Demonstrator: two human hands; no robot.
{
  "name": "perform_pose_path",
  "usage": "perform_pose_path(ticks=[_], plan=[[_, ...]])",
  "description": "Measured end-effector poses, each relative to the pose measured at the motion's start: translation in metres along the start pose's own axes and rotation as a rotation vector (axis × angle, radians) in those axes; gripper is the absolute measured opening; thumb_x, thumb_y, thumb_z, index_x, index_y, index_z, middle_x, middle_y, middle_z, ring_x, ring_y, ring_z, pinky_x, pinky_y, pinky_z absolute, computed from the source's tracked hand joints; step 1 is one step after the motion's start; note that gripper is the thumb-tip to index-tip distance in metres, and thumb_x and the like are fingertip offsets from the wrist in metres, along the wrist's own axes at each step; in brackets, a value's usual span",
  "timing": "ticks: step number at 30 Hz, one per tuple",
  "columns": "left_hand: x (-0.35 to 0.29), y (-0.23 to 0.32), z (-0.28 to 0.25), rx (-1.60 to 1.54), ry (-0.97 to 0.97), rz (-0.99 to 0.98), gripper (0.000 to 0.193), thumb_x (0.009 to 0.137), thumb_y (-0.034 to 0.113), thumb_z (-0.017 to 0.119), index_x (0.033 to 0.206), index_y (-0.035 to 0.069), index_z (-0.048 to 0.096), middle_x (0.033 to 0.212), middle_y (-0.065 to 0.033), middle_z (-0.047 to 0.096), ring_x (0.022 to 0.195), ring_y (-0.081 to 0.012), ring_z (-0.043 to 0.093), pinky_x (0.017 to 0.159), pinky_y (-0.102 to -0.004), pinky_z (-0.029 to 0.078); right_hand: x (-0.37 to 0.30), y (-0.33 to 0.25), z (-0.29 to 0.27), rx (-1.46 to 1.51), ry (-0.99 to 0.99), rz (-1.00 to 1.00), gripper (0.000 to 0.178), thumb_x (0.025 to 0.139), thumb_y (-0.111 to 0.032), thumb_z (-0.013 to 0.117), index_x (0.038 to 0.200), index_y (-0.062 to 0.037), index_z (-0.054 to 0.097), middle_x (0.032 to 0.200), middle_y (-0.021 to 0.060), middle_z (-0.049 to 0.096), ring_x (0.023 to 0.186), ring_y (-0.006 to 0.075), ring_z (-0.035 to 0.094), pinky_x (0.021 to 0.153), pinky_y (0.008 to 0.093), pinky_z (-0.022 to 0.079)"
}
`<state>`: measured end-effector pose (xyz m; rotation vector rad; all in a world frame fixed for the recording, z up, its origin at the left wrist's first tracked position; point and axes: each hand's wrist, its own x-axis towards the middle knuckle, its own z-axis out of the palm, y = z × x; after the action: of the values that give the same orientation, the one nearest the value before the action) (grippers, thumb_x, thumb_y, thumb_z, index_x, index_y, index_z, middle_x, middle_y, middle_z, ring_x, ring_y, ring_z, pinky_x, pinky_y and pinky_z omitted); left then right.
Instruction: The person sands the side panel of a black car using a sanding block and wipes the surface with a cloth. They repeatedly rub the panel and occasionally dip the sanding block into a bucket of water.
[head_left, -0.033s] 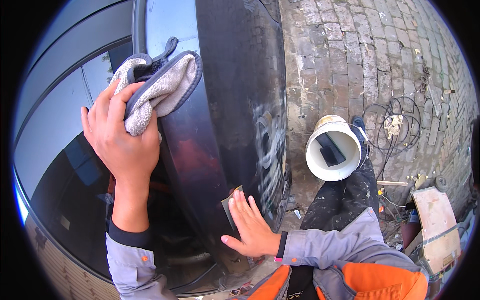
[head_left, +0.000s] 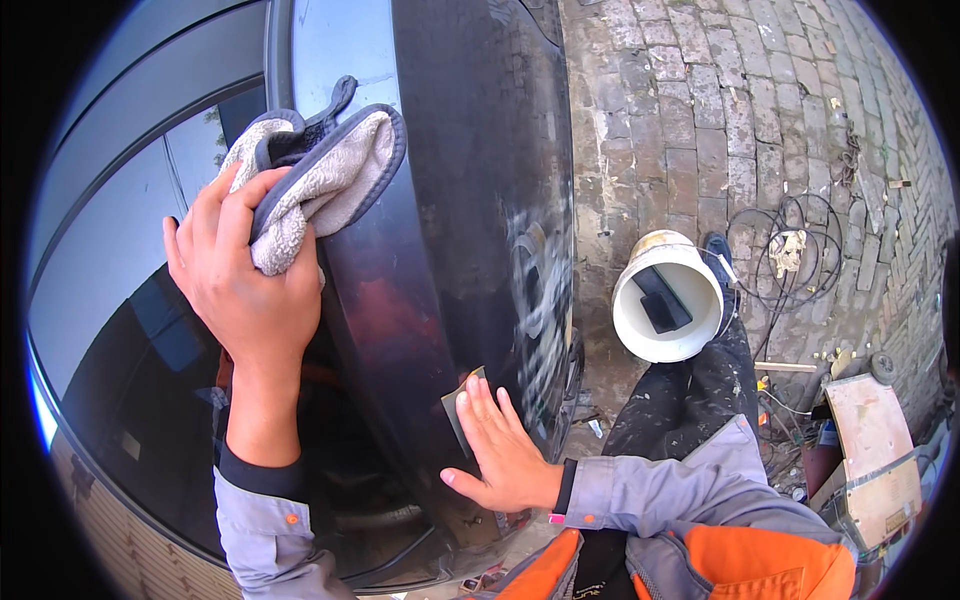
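My left hand is closed around a bunched grey cloth with a dark edging and a loop, above the car's side window and dark body panel. Lower on that panel, my right hand lies flat with its fingers stretched out and the thumb apart. Its fingertips press a small olive-brown sheet, which looks like sandpaper, against the paintwork. The fingers partly cover the sheet. To the right of the sheet, the panel shows a whitish, scuffed patch.
A white bucket with a dark flat block inside stands by my dark-shod foot. Coiled black cable lies on the brick paving. At the lower right sit a tan-topped box and scattered clutter.
My right fingers and the sheet under them have shifted very slightly up the panel. The left hand and the cloth look almost unmoved.
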<state>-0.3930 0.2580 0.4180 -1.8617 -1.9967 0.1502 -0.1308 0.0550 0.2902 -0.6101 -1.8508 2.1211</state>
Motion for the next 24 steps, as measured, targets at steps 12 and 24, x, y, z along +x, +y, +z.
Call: perform_pose_path(ticks=[12, 24], plan=[[0.002, 0.006, -0.006, -0.012, -0.067, -0.058, 0.035, 0.081, 0.016, 0.085, 0.115, 0.02, 0.08, 0.135, -0.0091, 0.072, 0.133, -0.0347, 0.065, 0.127, -0.0653, 0.028, 0.107, -0.018, -0.096, -0.001, 0.118, -0.058, 0.106, 0.11, -0.052, 0.057, 0.175, 0.0036, -0.005, 0.182, 0.0338, -0.004, 0.17, 0.0497, -0.004, 0.133, 0.0663, -0.001], [0.009, 0.008, -0.016, -0.023, -0.134, -0.109, 0.033, 0.077, 0.016, 0.084, 0.11, 0.019, 0.081, 0.135, -0.0073, 0.072, 0.135, -0.0358, 0.062, 0.129, -0.0668, 0.025, 0.207, -0.04, -0.184, 0.071, 0.212, -0.083, 0.102, 0.111, -0.053, 0.055, 0.176, 0.0039, 0.001, 0.183, 0.0325, -0.001, 0.172, 0.0449, -0.003, 0.135, 0.0615, 0.0]])
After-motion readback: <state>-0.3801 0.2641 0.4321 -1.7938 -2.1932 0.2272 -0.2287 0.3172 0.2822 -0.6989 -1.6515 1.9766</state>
